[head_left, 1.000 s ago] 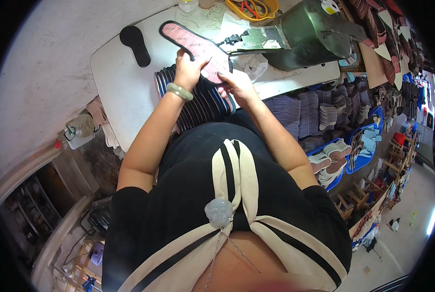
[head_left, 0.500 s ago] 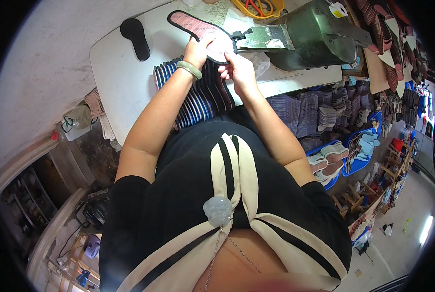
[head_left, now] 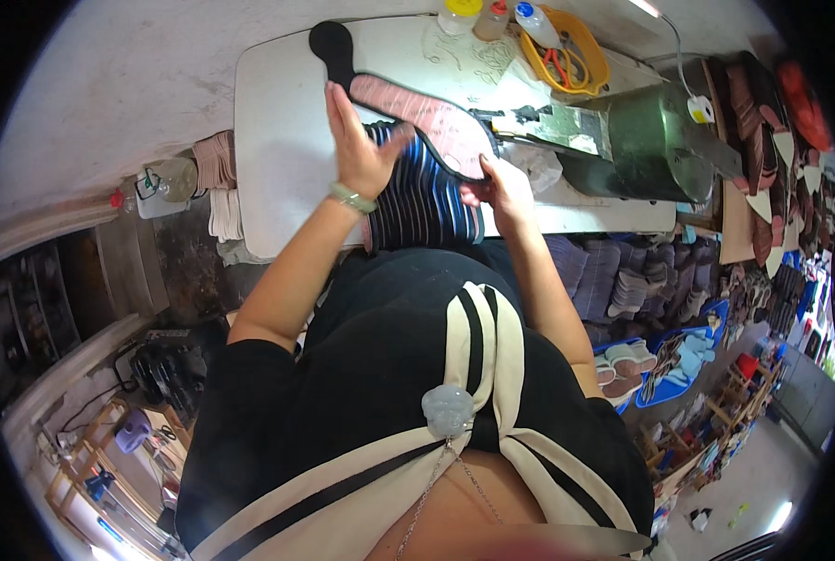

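My right hand (head_left: 508, 192) pinches the wide end of a pink insole (head_left: 433, 122) with black edging. The insole's upper edge lies close to the dark metal end of a green sewing machine (head_left: 656, 140); I cannot tell whether they touch. Off the insole, my left hand (head_left: 363, 154) is open, fingers straight and thumb spread. Its fingertips are by the narrow end of a black insole (head_left: 331, 49) lying flat on the white table (head_left: 282, 140). Beneath both hands, between the table edge and my body, stands a row of dark-edged insoles (head_left: 422, 201), partly covered by the left wrist.
A yellow basket (head_left: 593, 65) with orange-handled tools sits at the back, beside small bottles (head_left: 460, 14) and loose thread. Stacks of grey insoles (head_left: 614, 271) and blue crates (head_left: 684, 360) stand at right. Pale insole piles (head_left: 216, 182) and a clear jug (head_left: 167, 182) are at left.
My left hand has let go of the pink insole, opened, and moved left toward the black insole. My right hand keeps its pinch. The whole view has shifted.
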`<state>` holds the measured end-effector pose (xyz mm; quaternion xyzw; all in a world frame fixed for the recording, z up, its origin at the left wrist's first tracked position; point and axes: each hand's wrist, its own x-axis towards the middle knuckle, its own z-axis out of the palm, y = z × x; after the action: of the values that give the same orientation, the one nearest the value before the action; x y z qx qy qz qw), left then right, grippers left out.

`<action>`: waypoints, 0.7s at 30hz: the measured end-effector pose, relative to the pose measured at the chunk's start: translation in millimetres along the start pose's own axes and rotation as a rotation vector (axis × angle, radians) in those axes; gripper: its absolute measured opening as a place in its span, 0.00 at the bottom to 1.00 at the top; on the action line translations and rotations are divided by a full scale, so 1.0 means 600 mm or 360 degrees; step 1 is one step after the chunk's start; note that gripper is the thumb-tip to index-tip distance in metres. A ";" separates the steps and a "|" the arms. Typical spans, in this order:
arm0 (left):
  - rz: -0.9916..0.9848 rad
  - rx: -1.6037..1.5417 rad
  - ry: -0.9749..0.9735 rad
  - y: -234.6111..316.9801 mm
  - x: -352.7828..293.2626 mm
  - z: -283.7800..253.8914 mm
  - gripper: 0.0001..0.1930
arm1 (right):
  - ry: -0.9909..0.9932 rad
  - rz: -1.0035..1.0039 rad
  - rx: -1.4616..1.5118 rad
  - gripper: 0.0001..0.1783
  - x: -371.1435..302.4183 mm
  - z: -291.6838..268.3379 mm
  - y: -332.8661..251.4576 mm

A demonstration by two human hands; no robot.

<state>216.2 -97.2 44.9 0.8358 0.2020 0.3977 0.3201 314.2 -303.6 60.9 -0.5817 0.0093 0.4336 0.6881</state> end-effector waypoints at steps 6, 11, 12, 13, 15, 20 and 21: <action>0.0301 0.0439 -0.1169 -0.025 0.013 -0.115 0.31 | -0.0544 0.0312 0.0137 0.26 -0.004 0.026 -0.035; -0.0309 0.0088 -0.0568 -0.141 0.062 -0.019 0.27 | -0.0452 -0.0073 -0.0175 0.25 0.006 0.054 -0.034; -0.0551 -0.0016 -0.0680 -0.142 0.098 -0.007 0.32 | -0.0412 -0.0089 -0.0205 0.23 0.009 0.046 -0.023; -0.0760 -0.0035 -0.0514 -0.161 0.119 0.007 0.38 | -0.0388 -0.0059 -0.0213 0.23 0.006 0.050 -0.018; -0.0736 0.0320 -0.0431 -0.218 0.125 0.015 0.43 | -0.0364 -0.0015 -0.0197 0.20 0.003 0.051 -0.008; -0.1219 0.0277 -0.0986 -0.208 -0.042 -0.035 0.45 | -0.0255 0.0027 -0.0335 0.14 -0.007 0.010 0.031; -0.1467 0.0118 -0.1154 -0.199 -0.079 -0.054 0.45 | -0.0257 0.0069 -0.0390 0.14 -0.006 0.008 0.040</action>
<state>152.2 -27.7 -48.2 0.7551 0.4359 -0.1012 0.4791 294.7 -303.0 45.6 -0.6242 -0.0865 0.4915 0.6010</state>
